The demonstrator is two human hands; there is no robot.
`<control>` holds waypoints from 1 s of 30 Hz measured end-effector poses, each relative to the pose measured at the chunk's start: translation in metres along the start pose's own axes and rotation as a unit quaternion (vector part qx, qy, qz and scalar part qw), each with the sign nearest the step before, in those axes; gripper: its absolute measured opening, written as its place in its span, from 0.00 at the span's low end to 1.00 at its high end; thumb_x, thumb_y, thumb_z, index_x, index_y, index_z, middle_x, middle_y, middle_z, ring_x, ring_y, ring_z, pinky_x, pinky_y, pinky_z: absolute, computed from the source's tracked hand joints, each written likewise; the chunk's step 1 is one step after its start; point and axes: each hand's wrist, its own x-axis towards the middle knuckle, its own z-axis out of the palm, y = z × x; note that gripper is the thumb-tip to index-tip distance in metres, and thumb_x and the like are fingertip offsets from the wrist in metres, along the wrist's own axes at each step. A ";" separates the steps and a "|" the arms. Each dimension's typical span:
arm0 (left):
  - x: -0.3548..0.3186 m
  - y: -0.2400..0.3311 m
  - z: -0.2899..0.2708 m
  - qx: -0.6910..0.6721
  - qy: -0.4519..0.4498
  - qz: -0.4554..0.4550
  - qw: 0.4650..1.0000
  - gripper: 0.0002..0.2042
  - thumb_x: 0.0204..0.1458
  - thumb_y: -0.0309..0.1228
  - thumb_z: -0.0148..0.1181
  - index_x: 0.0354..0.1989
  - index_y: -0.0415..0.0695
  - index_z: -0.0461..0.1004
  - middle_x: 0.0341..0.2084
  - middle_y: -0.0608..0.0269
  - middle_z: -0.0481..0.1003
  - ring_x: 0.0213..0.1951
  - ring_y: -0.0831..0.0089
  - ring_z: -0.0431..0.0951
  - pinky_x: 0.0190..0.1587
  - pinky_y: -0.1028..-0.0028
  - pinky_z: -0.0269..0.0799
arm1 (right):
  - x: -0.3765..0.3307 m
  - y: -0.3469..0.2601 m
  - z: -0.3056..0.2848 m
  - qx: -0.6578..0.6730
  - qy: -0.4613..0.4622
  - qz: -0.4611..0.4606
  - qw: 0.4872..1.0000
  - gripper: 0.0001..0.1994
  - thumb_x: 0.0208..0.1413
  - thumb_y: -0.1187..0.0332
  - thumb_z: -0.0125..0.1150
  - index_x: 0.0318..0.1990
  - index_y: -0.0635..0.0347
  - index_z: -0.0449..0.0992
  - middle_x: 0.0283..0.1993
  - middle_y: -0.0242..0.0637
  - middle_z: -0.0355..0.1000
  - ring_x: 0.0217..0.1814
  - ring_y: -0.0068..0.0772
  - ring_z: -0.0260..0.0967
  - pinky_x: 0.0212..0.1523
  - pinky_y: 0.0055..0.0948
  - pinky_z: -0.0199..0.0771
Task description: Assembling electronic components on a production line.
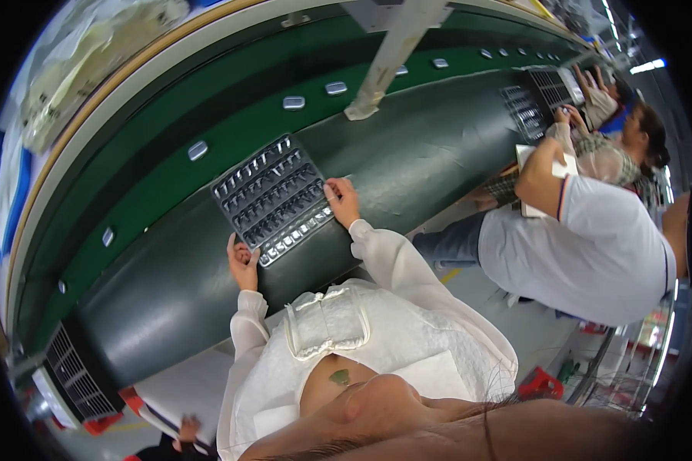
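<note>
A black plastic tray [271,183] with rows of small compartments lies tilted on the dark work surface in front of me. Small shiny pieces show in its rows, most clearly along the near row; their kind is too small to tell. My left hand [243,267] grips the tray's near left corner, thumb and fingers at the edge. On the opposite side my right hand [343,201] holds the right edge, its fingertips over the rim. Parts of the fingers are hidden under or behind the tray.
Beyond the work surface [438,154] runs a green belt [161,170] carrying spaced silver rectangular pieces [294,102]. A pale post [396,58] stands beyond the tray. To the right are a person in a white shirt [577,246], other people and another black tray [524,111].
</note>
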 end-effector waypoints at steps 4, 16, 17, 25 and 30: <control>-0.007 -0.012 0.004 -0.005 0.018 0.011 1.000 0.33 0.39 0.13 0.59 0.58 0.43 0.59 0.31 0.69 0.64 0.26 0.85 0.62 0.31 0.86 0.61 | -0.001 0.005 -0.002 -0.038 0.005 -0.046 0.998 0.06 0.50 0.71 0.58 0.34 0.61 0.72 0.28 0.36 0.65 0.28 0.31 0.62 0.30 0.27 0.63; -0.027 -0.019 0.020 0.072 0.061 0.015 0.995 0.31 0.38 0.12 0.57 0.56 0.41 0.61 0.34 0.67 0.63 0.26 0.84 0.62 0.31 0.85 0.62 | -0.003 0.002 -0.024 -0.043 -0.037 -0.012 0.998 0.07 0.49 0.69 0.61 0.32 0.62 0.72 0.27 0.36 0.65 0.28 0.31 0.62 0.29 0.28 0.63; -0.029 -0.018 0.019 0.061 0.061 0.010 0.996 0.31 0.39 0.12 0.57 0.56 0.41 0.61 0.34 0.67 0.63 0.26 0.84 0.62 0.31 0.85 0.62 | 0.001 0.001 -0.022 -0.052 -0.042 -0.010 0.998 0.07 0.48 0.69 0.61 0.32 0.62 0.72 0.26 0.36 0.65 0.27 0.31 0.62 0.29 0.29 0.63; -0.037 -0.009 0.035 0.139 0.102 0.027 0.985 0.28 0.39 0.15 0.57 0.53 0.47 0.65 0.33 0.69 0.63 0.29 0.82 0.62 0.36 0.83 0.62 | -0.004 -0.003 -0.038 -0.111 -0.044 0.015 0.993 0.12 0.51 0.62 0.61 0.35 0.61 0.74 0.29 0.34 0.70 0.28 0.24 0.66 0.32 0.24 0.67; -0.057 -0.006 0.041 0.127 0.178 0.019 0.976 0.28 0.35 0.17 0.59 0.50 0.45 0.67 0.30 0.67 0.64 0.26 0.77 0.64 0.33 0.80 0.63 | -0.009 -0.005 -0.041 -0.095 -0.090 0.006 0.991 0.12 0.52 0.62 0.60 0.34 0.63 0.74 0.28 0.32 0.69 0.27 0.22 0.63 0.31 0.22 0.65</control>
